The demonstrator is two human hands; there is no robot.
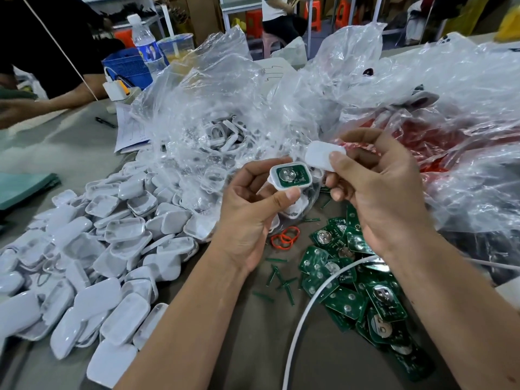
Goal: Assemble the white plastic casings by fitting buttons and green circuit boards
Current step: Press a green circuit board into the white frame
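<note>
— Head view first: what is each hand doing?

— Left hand (250, 212) pinches a white casing half (290, 178) between thumb and fingertips, open side up, with a green circuit board (292, 175) seated inside it. Right hand (377, 190) grips a second white casing shell (323, 154) between thumb and curled fingers, just beside the first, up and to its right.

— And the table (247, 319)?

— Loose white casings (104, 249) are heaped at the left, green circuit boards (357, 288) piled under the right wrist, orange rubber bands (284, 237) between the piles. Clear plastic bags (225, 108) of parts sit behind the hands. A white cable (309, 302) crosses the boards.
</note>
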